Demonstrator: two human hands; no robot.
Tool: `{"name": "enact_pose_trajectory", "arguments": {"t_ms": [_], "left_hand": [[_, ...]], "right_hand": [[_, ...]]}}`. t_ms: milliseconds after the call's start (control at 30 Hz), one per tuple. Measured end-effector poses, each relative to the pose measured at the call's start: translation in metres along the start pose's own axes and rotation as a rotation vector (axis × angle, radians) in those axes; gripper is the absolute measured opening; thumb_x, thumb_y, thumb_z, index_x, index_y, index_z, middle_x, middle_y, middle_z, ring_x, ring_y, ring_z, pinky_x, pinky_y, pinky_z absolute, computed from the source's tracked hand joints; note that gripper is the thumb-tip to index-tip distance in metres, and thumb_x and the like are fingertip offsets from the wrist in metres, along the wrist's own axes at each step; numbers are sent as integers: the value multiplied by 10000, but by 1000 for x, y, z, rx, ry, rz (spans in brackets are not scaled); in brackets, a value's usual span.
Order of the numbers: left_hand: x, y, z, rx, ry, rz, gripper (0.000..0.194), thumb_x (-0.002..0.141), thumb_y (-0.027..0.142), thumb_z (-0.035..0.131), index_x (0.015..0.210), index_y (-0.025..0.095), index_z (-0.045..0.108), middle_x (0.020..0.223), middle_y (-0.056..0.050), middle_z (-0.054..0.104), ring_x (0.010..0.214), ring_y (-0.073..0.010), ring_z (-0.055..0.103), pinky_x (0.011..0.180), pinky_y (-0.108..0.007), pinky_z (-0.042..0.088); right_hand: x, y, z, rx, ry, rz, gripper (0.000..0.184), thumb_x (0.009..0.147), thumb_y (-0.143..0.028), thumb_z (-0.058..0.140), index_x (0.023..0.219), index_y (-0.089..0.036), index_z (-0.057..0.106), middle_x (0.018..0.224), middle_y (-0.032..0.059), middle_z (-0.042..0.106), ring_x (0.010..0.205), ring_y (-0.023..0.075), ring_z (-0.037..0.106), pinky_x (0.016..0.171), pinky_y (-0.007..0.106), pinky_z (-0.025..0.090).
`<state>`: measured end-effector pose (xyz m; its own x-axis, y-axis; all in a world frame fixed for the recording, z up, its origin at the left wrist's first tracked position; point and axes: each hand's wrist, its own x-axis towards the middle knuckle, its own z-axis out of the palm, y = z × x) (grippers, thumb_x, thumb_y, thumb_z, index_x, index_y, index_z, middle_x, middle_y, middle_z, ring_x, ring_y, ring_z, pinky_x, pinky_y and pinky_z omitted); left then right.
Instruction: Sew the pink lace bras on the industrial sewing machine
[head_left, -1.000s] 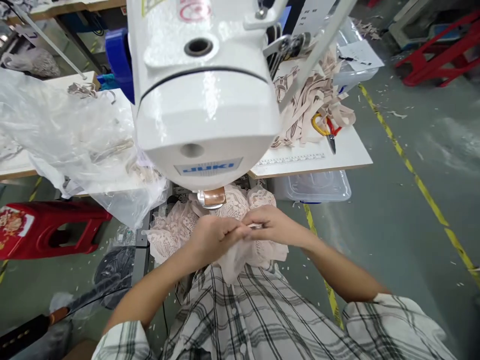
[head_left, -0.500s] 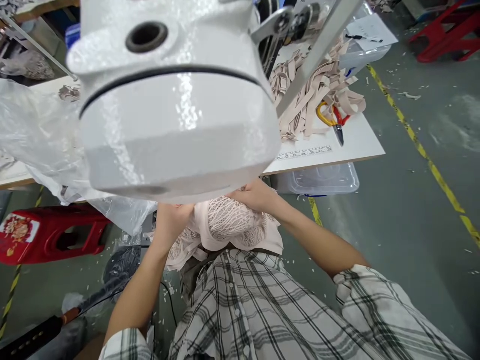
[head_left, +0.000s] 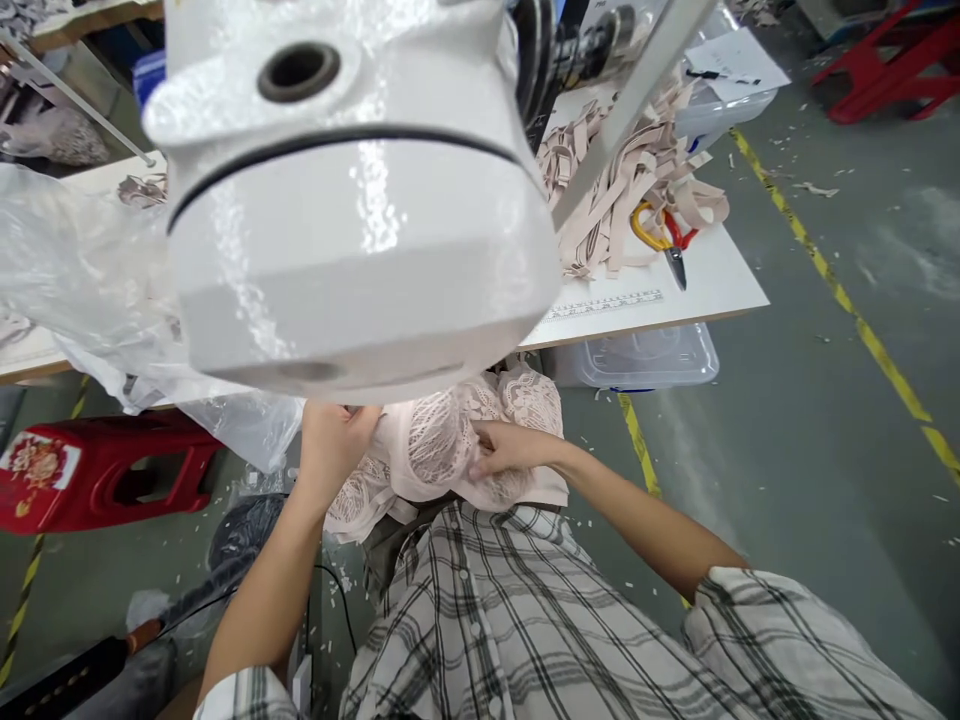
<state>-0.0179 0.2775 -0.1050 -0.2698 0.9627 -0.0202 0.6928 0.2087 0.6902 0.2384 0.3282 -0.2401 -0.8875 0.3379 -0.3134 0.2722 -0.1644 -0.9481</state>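
Note:
Pale pink lace bras (head_left: 439, 450) lie bunched on my lap below the white sewing machine head (head_left: 360, 270). My left hand (head_left: 335, 440) grips the left edge of a bra, its thumb pressed on the fabric and its fingers partly hidden by the machine. At the right side of the cup, my right hand (head_left: 514, 447) has its fingers curled on the bra's edge. More lace spreads behind and to the right of that hand. The machine head covers the sewing area.
Beige fabric strips (head_left: 630, 190), yellow-and-red scissors (head_left: 664, 240) and a ruler scale (head_left: 600, 305) are on the white table (head_left: 720, 275). A clear plastic box (head_left: 649, 358) sits under its edge. Plastic sheeting (head_left: 97, 260) drapes at left above a red stool (head_left: 112, 465).
My right hand has come down from the machine's underside to the cup's right side. More lace now shows behind it. My left hand stays on the bra, shifted slightly left.

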Motion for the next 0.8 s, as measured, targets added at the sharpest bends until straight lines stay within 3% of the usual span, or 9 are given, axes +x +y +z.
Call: {"name": "enact_pose_trajectory", "arguments": {"t_ms": [133,233,333,400,467,567,667,733,800], "left_hand": [[-1,-1,2,-3,4,3,437,832,307,583,546,214,267,522,43,274,536,-89,260,505,-253,239],[-3,0,5,-3,-6,-18,501,828,298,596,527,218,205,496,53,189,491,-78,183,471,-269,179],[-4,2,7,-8,-12,-26,556,828,312,613,523,222,157,481,63,137,465,-74,135,457,-284,141],[-4,1,7,5,-21,-17,530,849,334,606,531,223,196,482,63,189,459,-78,191,462,-274,179],[-4,-3,6,32,-5,24,396,870,339,594,580,218,353,535,47,368,501,-97,354,500,-255,281],[-10,-9,5,110,120,135,119,879,317,599,869,202,574,819,-28,611,751,-166,579,640,-265,437],[-31,0,9,172,241,275,179,897,281,590,1058,202,588,981,-77,654,938,-223,636,782,-330,518],[-50,18,14,125,219,469,295,900,227,597,1193,214,565,1113,-111,672,1092,-257,644,915,-388,533],[-68,42,20,44,79,741,460,890,213,628,1334,245,510,1283,-125,648,1268,-288,588,1075,-446,474]], "right_hand": [[-15,9,6,416,9,105,641,766,-495,807,1249,-111,635,1103,119,735,950,198,687,916,367,541],[-26,9,6,527,86,143,463,752,-462,831,1018,-100,719,952,86,755,887,171,687,898,323,529],[-36,12,5,586,203,149,425,773,-522,799,848,-109,734,831,69,750,772,151,677,823,298,534],[-44,15,6,600,294,139,461,752,-578,794,793,-123,732,764,60,740,707,151,669,774,298,540],[-52,16,6,594,366,125,490,705,-619,808,770,-139,732,731,61,736,681,168,676,746,312,551],[-63,8,4,545,428,81,522,677,-666,800,784,-158,738,729,69,740,684,196,692,736,338,566],[-74,-14,-1,438,430,6,545,723,-702,745,799,-162,740,732,66,737,690,197,692,720,332,561],[-79,-36,-3,280,360,-58,486,825,-642,688,777,-161,736,725,55,728,684,182,682,690,305,540],[-83,-64,-1,76,204,-160,418,930,-530,613,784,-161,746,732,49,729,679,164,671,664,278,509]]}}
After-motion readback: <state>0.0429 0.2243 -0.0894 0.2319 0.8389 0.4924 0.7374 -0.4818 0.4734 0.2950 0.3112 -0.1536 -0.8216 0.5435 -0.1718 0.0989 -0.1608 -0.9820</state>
